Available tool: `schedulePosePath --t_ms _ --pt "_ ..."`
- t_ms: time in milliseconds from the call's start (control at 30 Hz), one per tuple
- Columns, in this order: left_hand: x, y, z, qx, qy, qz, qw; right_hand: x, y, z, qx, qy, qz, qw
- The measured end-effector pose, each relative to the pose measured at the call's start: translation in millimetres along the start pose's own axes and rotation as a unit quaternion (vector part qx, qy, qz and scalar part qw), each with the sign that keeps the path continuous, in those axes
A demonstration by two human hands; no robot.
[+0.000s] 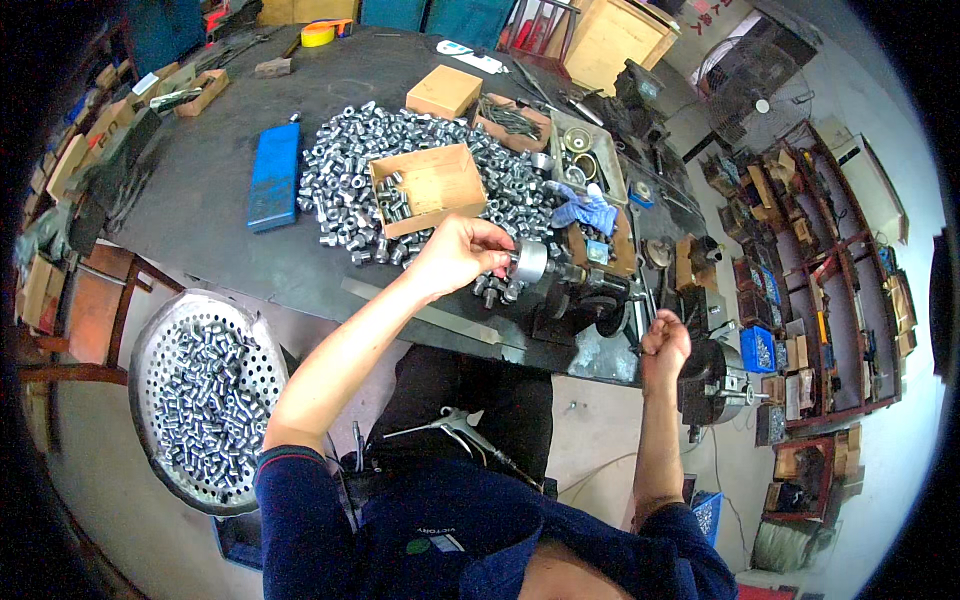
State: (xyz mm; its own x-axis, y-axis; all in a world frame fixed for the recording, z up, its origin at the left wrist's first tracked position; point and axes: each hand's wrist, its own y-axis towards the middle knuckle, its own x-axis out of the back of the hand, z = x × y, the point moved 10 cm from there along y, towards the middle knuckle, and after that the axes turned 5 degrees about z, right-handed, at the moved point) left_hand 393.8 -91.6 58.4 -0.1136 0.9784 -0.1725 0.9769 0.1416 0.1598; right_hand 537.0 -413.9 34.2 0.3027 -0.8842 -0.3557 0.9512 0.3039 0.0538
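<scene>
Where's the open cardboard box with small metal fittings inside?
In the head view, the open cardboard box is above centre and slightly left, amid the heap of metal fittings on the table, just beyond the person's left hand.

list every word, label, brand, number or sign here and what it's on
Dark blue shirt: pale lettering beside a small emblem; wording not copied here.
Pale wall, top right: red characters; not copied here.
White-and-blue strip on the table: any markings too small to read.
</scene>
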Motion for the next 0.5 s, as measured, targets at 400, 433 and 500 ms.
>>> schedulePosePath --t_ms 400,433,500 --pt "-12 -10 -29 -0.087 0.412 -0.14 0.896 11 123 -42 0.046 -0.07 -0.026 0.996" --pt "-18 -9 -32 -0.1 0.417 -0.137 0.893 54 137 -59 0.091 -0.146 -0.054 0.984" --pt "-13 -13 -33 -0.1 0.425 -0.147 0.888 34 102 -52 0.255 -0.393 -0.044 0.883"
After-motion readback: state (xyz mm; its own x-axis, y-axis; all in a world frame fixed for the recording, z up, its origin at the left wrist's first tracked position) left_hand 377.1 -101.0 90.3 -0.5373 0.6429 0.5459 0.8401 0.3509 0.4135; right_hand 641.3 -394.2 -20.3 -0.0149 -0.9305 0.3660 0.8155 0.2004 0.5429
